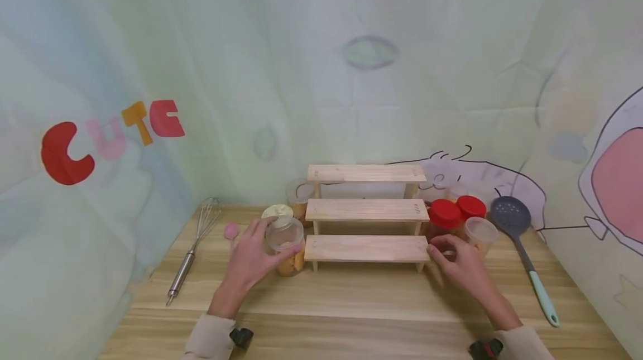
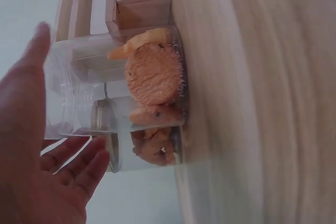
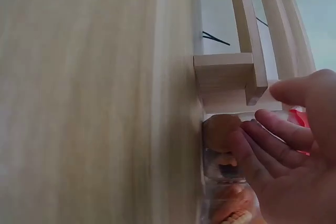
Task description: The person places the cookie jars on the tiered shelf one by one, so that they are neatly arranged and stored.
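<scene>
A clear open-topped jar (image 1: 284, 234) with cookies (image 2: 153, 74) in its base stands on the table at the left end of a three-tier wooden rack (image 1: 366, 248). My left hand (image 1: 253, 257) is spread around its upper part, thumb on the near side and fingers behind, all fairly straight. Behind it is another jar with a gold metal lid (image 1: 277, 212). My right hand (image 1: 459, 265) is at the right end of the lowest tier, its thumb and fingertips close to the board end and nothing between them. Beside it stands a small clear tub (image 1: 481, 230).
Two red-lidded jars (image 1: 445, 213) stand right of the rack; a clear jar (image 1: 300, 190) is at its back left. A whisk (image 1: 188, 259) and a pink-headed utensil (image 1: 231, 231) lie left. A grey skimmer (image 1: 511, 216) lies right. A printed curtain (image 1: 301, 97) hangs behind.
</scene>
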A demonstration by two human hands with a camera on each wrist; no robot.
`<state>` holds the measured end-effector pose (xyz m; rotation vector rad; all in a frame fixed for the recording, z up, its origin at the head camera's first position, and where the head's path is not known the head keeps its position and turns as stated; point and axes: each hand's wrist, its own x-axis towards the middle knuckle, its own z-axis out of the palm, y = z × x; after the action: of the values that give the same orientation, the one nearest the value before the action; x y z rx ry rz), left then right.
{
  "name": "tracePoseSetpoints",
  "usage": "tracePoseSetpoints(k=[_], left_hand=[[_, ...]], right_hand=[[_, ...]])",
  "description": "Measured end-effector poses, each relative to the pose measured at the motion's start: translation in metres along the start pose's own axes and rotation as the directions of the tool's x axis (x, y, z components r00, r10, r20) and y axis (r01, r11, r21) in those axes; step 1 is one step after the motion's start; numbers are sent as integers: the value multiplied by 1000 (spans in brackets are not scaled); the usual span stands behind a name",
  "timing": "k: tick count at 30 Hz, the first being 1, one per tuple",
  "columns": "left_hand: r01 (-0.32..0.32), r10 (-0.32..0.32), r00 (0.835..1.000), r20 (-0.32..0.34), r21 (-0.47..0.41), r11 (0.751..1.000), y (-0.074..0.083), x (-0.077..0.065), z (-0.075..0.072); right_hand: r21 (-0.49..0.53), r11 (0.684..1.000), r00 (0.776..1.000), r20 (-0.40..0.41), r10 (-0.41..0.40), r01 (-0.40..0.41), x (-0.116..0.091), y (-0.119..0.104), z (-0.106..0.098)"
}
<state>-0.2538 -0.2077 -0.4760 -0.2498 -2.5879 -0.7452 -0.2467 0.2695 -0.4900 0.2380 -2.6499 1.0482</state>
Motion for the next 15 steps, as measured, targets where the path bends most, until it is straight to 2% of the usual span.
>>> tracePoseSetpoints(k=[3,8,12,15], left_hand=[[52,-50,998,49,-32,998,-1,-2,2],[81,-78,996,39,-68,994,-2,-2,4],[63,-60,998,25,-101,993,1,-1,1],[23,-25,1000,-10,-145,989,4,1,-5]], right_hand=[[54,999,1000,7,-9,9,3,9,4],[104,995,997,77,4,-12,13,28,0],[106,992,990,131,54,-68,15,38,-4],[144,984,978,192,78,-107,15,38,-7]])
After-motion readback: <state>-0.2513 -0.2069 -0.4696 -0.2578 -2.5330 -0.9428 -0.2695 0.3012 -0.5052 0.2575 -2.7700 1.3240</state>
